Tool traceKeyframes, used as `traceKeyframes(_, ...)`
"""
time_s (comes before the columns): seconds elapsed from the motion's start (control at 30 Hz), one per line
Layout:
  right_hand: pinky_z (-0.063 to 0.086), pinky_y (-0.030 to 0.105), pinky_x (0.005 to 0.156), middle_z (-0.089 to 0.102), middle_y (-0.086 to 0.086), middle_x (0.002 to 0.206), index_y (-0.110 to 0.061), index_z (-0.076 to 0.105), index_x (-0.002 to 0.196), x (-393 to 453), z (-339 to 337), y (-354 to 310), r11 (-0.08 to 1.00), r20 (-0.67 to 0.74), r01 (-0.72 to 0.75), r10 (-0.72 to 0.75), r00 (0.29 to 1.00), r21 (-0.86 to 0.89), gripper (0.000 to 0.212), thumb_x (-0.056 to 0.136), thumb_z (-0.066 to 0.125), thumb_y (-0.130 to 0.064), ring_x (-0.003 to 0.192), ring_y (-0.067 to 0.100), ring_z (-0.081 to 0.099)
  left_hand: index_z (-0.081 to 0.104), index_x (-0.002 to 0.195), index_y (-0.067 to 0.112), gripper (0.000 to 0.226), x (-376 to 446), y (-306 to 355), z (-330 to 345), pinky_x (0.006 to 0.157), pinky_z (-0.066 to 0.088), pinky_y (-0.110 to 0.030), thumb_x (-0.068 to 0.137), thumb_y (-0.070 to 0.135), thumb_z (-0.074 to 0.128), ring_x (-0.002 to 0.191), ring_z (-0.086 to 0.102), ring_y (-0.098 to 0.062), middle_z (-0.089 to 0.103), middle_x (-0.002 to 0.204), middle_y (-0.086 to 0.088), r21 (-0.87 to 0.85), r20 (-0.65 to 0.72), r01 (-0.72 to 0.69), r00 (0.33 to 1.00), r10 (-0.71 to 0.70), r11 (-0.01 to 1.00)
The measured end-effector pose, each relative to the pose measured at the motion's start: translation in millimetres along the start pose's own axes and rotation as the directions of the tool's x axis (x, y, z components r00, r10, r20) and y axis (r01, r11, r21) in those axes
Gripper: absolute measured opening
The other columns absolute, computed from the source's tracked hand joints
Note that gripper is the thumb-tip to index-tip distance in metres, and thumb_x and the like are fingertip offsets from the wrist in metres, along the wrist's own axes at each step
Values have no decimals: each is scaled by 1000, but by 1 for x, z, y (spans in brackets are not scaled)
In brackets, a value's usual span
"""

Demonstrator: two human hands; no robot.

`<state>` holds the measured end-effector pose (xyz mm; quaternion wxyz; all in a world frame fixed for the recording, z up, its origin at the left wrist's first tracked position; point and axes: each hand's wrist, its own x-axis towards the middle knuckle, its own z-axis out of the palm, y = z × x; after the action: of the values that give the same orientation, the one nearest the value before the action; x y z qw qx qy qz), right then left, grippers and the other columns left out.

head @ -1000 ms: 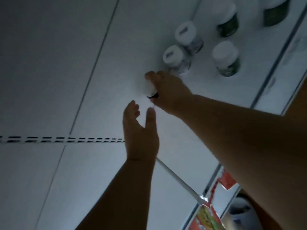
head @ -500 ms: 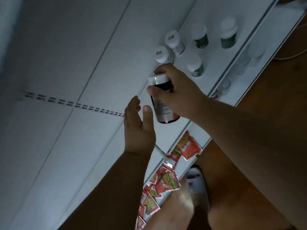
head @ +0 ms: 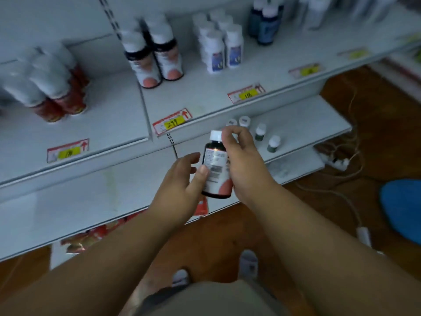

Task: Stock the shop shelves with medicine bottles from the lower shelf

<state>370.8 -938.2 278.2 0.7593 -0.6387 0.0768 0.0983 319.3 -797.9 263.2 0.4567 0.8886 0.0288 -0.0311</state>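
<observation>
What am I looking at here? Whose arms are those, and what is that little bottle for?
There is no machine here. The arms belong to a person who wears a camera on the head, so you see just what they see when they look down at a shop shelf.

The right hand has its grip around a dark bottle with a white cap. The left hand touches the bottle's label with its thumb, helping to hold it.

On the upper shelf stand two matching dark bottles, a group of white bottles and some red ones. Yellow price tags sit on the shelf's edge. The lower shelf has four small bottles left on it. The floor is brown wood.

The held bottle probably belongs with its two twins.
</observation>
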Motion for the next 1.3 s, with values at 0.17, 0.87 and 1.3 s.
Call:
traceKeyframes(0.17,59,50,84,68,4,100,-26,57,104,-32,58,-38,999,100,43,-45,994,22,11,95,64,-26,87,23,69,44,143,25,94,-25,-4,-76,90,38,-16,76,85,20,118,45,-1,50,141,5,27,-64,-76,995,78,997)
traceKeyframes(0.87,54,42,75,68,4,91,-25,61,94,45,181,-106,999,309,-23,37,950,-48,6,92,66,-27,81,19,65,40,145,27,83,30,-38,-172,106,43,-41,86,81,17,128,44,-6,48,141,10,26,-238,-108,965,111,994)
traceKeyframes(1.3,55,42,92,59,-12,113,-31,53,114,151,153,-97,700,390,411,-201,898,-584,42,80,79,-29,105,9,59,21,153,20,89,144,-48,-140,120,22,-44,86,76,38,145,26,-24,31,157,-3,546,-17,-19,999,34,837)
